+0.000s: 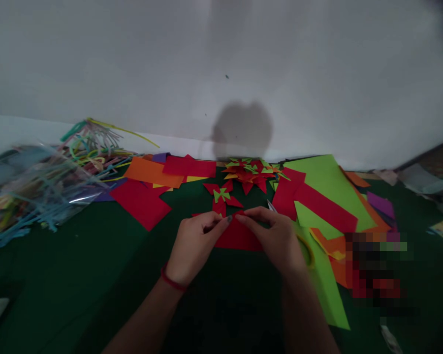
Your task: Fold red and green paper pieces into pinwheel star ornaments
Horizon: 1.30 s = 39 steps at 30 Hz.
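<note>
Thumb and fingers of my left hand (195, 243) are pinched together at the top edge of a piece of red paper (238, 241). My right hand (278, 238) pinches the same edge close beside it; the fingertips partly cover the spot. Just beyond my hands lies a red paper flower (222, 195) with a green cut-out at its centre. Farther back is a heap of layered paper flowers (249, 172) in red, green and orange. Partly hidden behind my right hand are scissors with a yellow handle (307, 250), their tip poking out above the knuckles.
Large green sheets (319, 182) and red strips lie to the right, with orange scraps (328, 243). On the left are red paper (142, 204), orange paper (153, 172) and a clear bag of pipe cleaners (59, 187). A pale wall (133, 64) rises behind the green tabletop (96, 275).
</note>
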Motion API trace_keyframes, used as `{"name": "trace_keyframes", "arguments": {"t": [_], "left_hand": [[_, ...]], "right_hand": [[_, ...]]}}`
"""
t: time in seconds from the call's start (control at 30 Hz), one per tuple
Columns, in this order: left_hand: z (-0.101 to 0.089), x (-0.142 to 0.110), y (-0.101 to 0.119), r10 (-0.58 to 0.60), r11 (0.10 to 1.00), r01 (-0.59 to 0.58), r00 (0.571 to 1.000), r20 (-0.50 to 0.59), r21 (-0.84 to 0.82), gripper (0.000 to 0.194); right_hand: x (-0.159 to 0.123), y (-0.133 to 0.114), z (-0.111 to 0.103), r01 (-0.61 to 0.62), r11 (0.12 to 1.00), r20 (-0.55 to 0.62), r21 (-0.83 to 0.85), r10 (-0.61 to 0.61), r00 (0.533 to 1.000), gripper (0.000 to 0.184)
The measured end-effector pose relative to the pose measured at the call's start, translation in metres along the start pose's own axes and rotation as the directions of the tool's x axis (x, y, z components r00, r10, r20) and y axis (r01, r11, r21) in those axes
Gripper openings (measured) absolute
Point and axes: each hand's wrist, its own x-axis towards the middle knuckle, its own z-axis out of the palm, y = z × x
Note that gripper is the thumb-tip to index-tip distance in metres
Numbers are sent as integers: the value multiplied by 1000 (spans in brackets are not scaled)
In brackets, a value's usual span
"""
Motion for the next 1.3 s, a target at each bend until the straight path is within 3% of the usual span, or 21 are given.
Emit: {"name": "trace_keyframes", "arguments": {"t": [0.3,0.5,0.73,0.93,1.03,1.17,1.3], "left_hand": [[-1,-4,6,15,1000,-15,999,-30,8,33],[0,-4,8,16,1000,-17,998,-55,-9,34],[-4,-2,5,29,999,-27,998,62,-41,25],[-14,-5,6,8,990,19,983,186,-141,18],[-15,-6,4,-50,990,73,982,182,-124,23],[-14,-6,3,-54,998,58,992,117,-32,28],[-19,-3,4,-33,987,67,974,224,-147,23]], "right_hand": [[-4,-4,-2,-19,1000,18,21,18,1000,19],[-4,-6,-1,41,999,-5,28,-41,999,19],[-6,-6,-8,83,997,-19,12,-82,996,16],[-8,-8,-13,89,995,-98,-44,-93,991,17],[-6,-6,-10,110,993,-147,-47,-116,982,17],[0,0,-7,93,996,-152,-1,-92,984,17],[2,3,-7,67,997,-146,29,-62,987,17]]}}
